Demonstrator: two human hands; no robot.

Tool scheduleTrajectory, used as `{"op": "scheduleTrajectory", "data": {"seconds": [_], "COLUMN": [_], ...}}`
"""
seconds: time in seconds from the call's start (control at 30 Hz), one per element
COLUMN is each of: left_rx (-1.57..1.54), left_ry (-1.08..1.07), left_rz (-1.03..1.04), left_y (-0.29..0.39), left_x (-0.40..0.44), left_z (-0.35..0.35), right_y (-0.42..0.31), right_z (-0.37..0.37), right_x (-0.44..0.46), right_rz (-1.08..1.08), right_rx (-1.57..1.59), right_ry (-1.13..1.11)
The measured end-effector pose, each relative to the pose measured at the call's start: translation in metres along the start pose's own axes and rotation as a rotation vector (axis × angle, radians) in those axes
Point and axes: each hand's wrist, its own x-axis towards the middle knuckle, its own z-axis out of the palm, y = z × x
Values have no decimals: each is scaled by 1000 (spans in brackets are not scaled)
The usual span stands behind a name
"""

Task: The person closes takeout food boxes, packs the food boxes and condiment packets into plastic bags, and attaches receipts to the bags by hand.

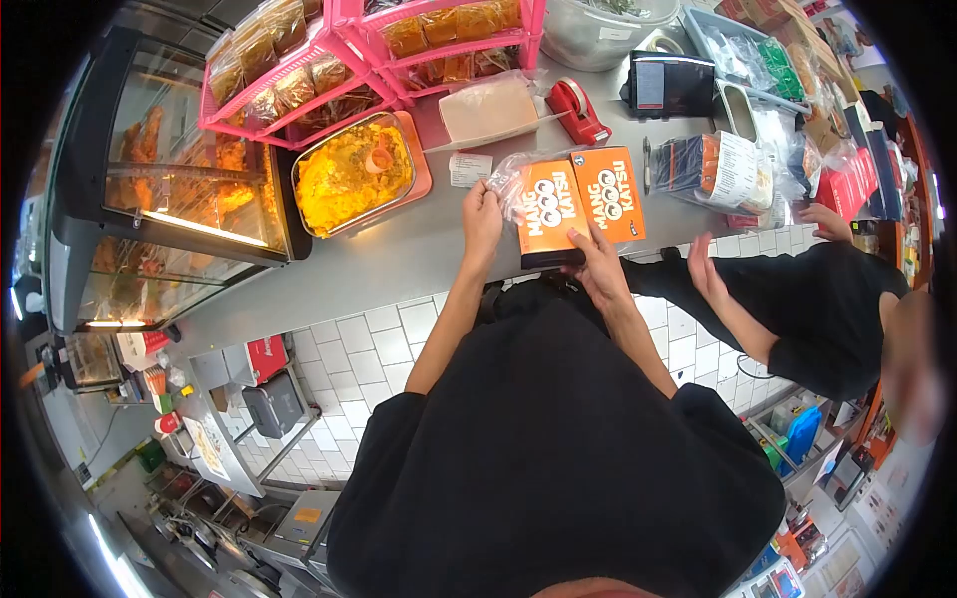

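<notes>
My left hand (482, 217) is closed on the edge of a clear plastic bag (511, 177) at the counter's front. The bag lies over the upper left of an orange food box (550, 214) with white lettering; how far it covers the box I cannot tell. On the near right corner of that box my right hand (601, 264) is closed, thumb on top, other fingers mostly hidden. A second orange box (608, 194) with the same print stands against it on the right. Just beyond the bag lies a white printed slip (470, 169).
To the left are a tray of yellow food (354, 174) with an orange scoop and a glass heated cabinet (179, 189). Behind stand pink baskets (369, 50) and a red tape dispenser (578, 112). Bagged boxes (713, 169) and a co-worker's arm (733, 299) are on the right.
</notes>
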Motion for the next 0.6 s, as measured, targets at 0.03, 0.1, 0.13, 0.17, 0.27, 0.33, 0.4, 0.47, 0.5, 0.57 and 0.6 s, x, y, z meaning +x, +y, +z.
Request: {"op": "scheduleTrajectory", "data": {"seconds": [0.03, 0.1, 0.13, 0.17, 0.27, 0.33, 0.4, 0.47, 0.5, 0.57, 0.6], "left_rx": [58, 174, 399, 620, 783, 758, 840, 917, 949, 1023, 1066], "left_ry": [-25, -89, -44, 3, 52, 48, 83, 99, 103, 73, 38], "left_rz": [-16, -55, 103, 265, 343, 260, 346, 364, 334, 306, 305], "left_y": [1, 8, 17, 26, 23, 17, 14, 17, 22, 22, 19], "left_x": [0, -6, -12, -21, -21, -17, -21, -18, -16, -3, 12], "left_z": [0, 2, 9, 16, 17, 8, -3, -5, -1, 6, 11], "right_y": [1, 4, 7, 15, 32, 43, 43, 22, 15, 8, 0], "right_z": [-2, -5, -7, -9, 2, -18, -26, -15, -13, -8, -2], "right_x": [2, 9, 11, 11, 17, 27, 24, -1, -10, -11, -15], "right_rz": [21, 17, 14, 17, 9, -3, 68, 117, 140, 115, 107], "right_rx": [-9, 18, 32, 135, 523, 593, 668, 579, 530, 330, 228], "right_ry": [-27, -52, -59, -6, 87, -25, 42, 106, 139, -11, -85]}}
